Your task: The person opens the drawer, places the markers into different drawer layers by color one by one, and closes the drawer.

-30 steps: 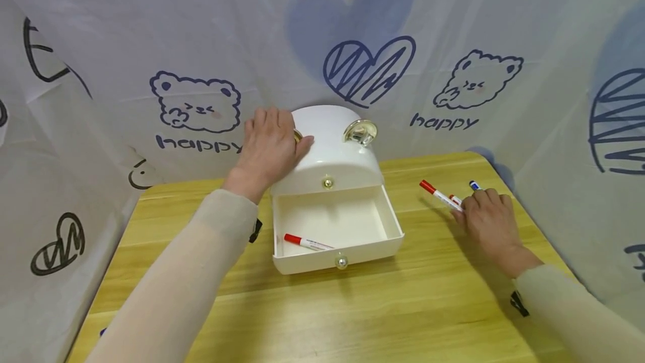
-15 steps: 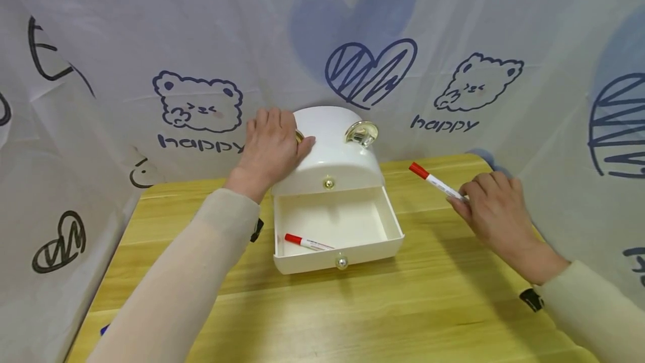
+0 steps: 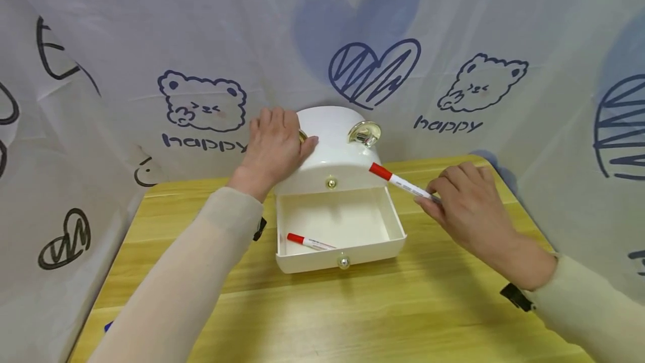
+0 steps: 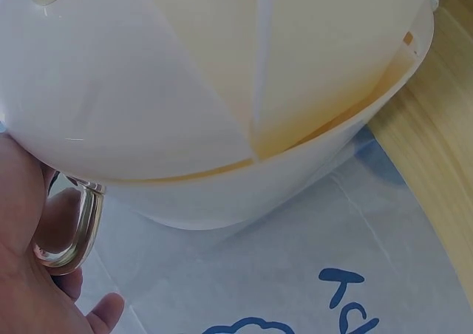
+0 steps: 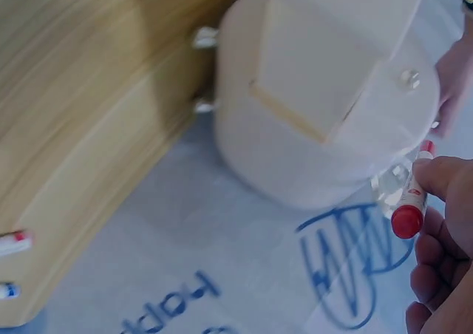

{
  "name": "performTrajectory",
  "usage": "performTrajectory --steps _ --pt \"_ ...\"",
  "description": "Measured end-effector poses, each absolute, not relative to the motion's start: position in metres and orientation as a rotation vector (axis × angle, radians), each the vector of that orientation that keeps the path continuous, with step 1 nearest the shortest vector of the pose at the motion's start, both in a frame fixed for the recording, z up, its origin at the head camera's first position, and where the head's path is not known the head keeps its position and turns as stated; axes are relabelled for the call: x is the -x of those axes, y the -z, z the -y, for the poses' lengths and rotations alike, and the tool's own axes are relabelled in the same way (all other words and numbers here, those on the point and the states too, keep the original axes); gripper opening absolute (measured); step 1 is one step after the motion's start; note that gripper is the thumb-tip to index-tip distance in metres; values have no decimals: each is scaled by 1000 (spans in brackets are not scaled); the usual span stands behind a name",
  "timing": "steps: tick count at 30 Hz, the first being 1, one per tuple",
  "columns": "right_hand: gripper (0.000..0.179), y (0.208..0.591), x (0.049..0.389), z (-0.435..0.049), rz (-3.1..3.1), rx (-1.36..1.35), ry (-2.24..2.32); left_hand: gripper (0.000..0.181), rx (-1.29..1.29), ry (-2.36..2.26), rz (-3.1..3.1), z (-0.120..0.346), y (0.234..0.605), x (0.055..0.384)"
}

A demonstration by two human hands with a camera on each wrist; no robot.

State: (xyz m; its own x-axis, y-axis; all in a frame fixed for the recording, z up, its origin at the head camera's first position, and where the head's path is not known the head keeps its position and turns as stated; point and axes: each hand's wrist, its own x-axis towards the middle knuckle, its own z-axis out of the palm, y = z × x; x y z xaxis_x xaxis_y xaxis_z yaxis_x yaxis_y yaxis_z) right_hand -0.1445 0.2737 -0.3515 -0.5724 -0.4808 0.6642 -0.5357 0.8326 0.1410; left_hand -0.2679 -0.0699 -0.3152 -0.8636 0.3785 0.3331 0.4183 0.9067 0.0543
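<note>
A white rounded box (image 3: 325, 139) with gold knobs stands at the back of the table, its lower drawer (image 3: 372, 250) pulled out. Inside that drawer lies a red-capped marker (image 3: 309, 241), near the front left. My left hand (image 3: 274, 147) grips the box's left side; in the left wrist view its fingers curl round a gold ring handle (image 4: 89, 234). To the right of the drawer, my right hand (image 3: 468, 206) pinches another red-capped white marker (image 3: 407, 186) above the table. The marker's red cap points left toward the box.
In the right wrist view, a marker with a red end (image 5: 15, 242) and one with a blue end (image 5: 9, 290) lie near the table edge. A small blue object (image 3: 108, 326) shows beside the left sleeve. A printed curtain (image 3: 282, 32) hangs behind the wooden table (image 3: 322, 318).
My right hand has lifted the red-capped marker off the table at the right and carried it left toward the box. My left hand has stayed on the handle.
</note>
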Motion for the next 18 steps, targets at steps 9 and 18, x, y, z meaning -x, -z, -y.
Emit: performTrajectory --steps 9,18 --pt "31 350 147 -233 2325 -845 -144 48 588 137 2748 69 313 269" --pt "30 358 153 -207 2360 -898 -115 49 591 110 2735 69 312 267"
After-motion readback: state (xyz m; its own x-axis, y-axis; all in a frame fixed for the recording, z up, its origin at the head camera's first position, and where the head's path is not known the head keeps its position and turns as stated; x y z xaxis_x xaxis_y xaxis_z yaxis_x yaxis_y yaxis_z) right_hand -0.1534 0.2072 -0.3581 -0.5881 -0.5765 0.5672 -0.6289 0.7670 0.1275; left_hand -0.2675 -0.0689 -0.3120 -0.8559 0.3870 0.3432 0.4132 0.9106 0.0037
